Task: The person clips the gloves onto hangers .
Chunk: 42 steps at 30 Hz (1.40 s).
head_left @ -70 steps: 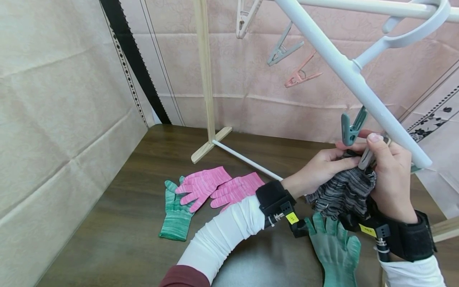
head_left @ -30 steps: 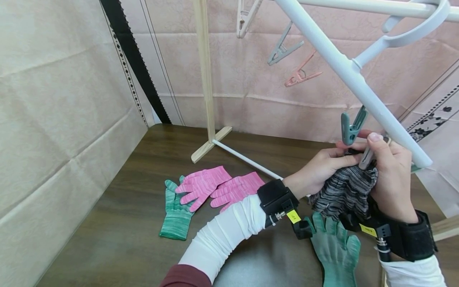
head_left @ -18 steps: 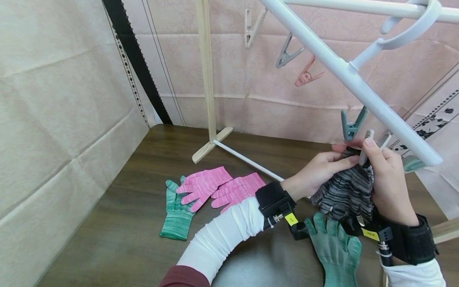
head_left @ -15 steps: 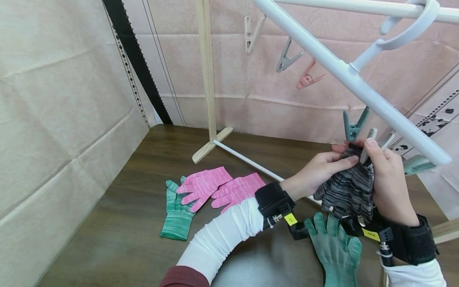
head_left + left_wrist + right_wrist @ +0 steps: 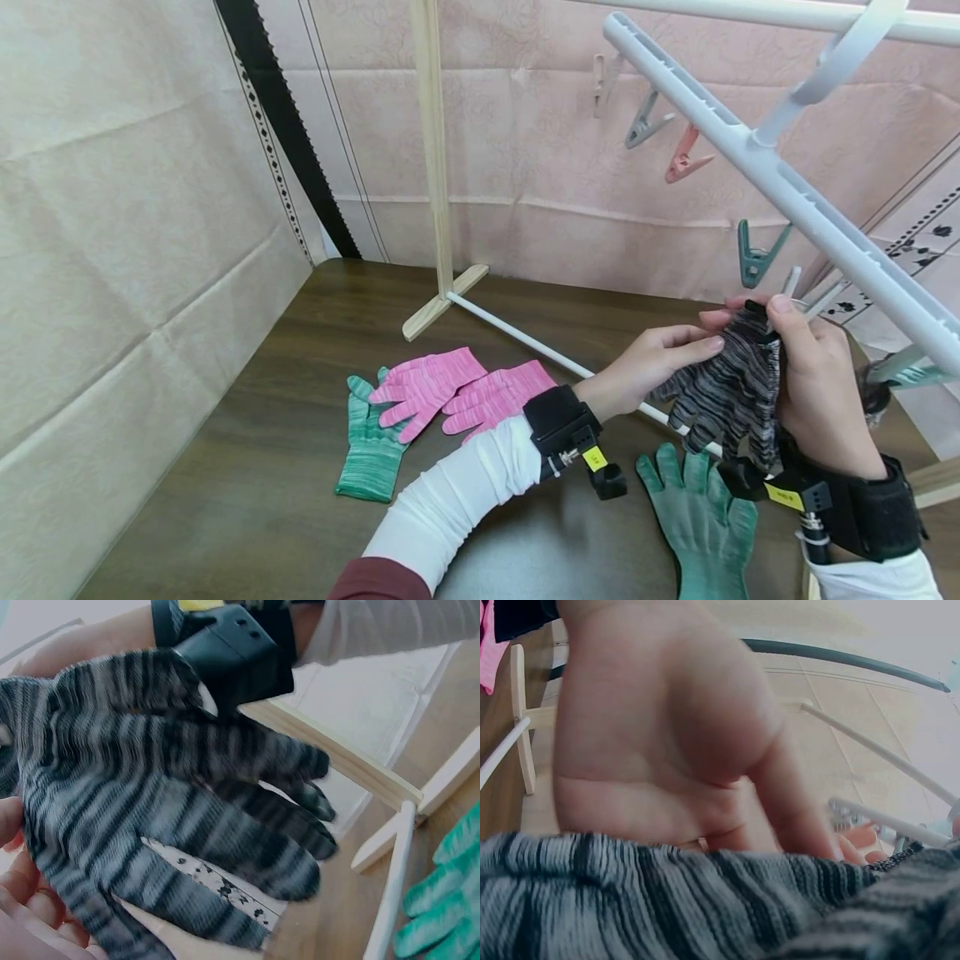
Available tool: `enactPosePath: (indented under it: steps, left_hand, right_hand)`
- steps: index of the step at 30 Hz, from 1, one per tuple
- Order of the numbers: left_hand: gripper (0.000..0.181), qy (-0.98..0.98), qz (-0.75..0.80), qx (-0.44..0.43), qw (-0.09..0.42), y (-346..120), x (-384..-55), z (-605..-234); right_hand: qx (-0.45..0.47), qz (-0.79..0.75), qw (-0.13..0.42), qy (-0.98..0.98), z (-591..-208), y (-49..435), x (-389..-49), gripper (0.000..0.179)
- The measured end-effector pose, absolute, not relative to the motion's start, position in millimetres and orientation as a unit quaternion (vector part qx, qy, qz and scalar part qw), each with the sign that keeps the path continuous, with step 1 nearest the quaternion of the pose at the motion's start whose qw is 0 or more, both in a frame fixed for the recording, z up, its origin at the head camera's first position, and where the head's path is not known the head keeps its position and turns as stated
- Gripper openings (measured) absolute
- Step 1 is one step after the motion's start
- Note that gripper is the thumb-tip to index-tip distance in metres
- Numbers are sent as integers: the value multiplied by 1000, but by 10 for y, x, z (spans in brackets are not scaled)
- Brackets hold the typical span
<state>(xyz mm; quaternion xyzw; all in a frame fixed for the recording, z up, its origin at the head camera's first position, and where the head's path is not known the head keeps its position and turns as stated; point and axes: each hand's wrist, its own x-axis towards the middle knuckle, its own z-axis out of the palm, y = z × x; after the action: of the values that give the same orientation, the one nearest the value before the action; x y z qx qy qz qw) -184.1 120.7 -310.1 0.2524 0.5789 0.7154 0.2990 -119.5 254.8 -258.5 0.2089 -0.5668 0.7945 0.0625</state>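
Note:
A grey-and-black striped knit glove (image 5: pixel 723 392) hangs fingers down between the hands. My right hand (image 5: pixel 821 375) curls around its upper right side, the thumb at a pale grey clothespin (image 5: pixel 825 297) whose handles stand apart at the cuff. My left hand (image 5: pixel 652 358) is at the glove's left edge, thumb fairly straight at the edge and fingertips reaching behind the cuff. In the left wrist view the glove (image 5: pixel 165 780) spreads its fingers wide. In the right wrist view the glove (image 5: pixel 630 900) hides the left fingertips, while the left palm (image 5: pixel 652 727) shows.
A pale blue hanger (image 5: pixel 720 125) hooks on a white rail (image 5: pixel 787 12). Along it hang a grey clip (image 5: pixel 645 125), a pink clip (image 5: pixel 684 158) and a green clip (image 5: pixel 757 258). Two pink gloves (image 5: pixel 427 383) overlap a green glove (image 5: pixel 371 450). Another green glove (image 5: pixel 701 517) lies in front.
The clothespin's handles have spread apart. My left hand has drawn back leftward, its thumb sliding from the cuff to the glove's edge. The hanger has turned, and its clips have shifted right.

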Motion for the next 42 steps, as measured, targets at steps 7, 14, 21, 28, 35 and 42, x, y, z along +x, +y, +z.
enactPosePath:
  steps: [7, 14, 21, 28, 35, 42]
  left_hand:
    - [30, 623, 686, 251, 282, 1206, -1848, -3260]
    - [30, 631, 672, 249, 297, 1193, -1836, -3435]
    - [30, 644, 646, 253, 320, 1189, -1822, -3576]
    - [29, 656, 609, 285, 342, 1222, -1799, -3720]
    - [28, 683, 523, 368, 353, 1278, -1736, -3851]
    - [29, 714, 427, 405, 379, 1307, -1646, -3903]
  right_hand:
    - [198, 783, 60, -586, -2590, 2569, -1171, 32]
    - [175, 751, 87, -631, -2615, 2586, -1147, 31]
    - [166, 733, 93, -653, -2621, 2609, -1127, 32]
    - [171, 735, 94, -650, -2629, 2630, -1110, 32]
    - [174, 732, 94, -652, -2644, 2637, -1101, 31]
    - [171, 725, 98, -659, -2667, 2637, -1083, 32]
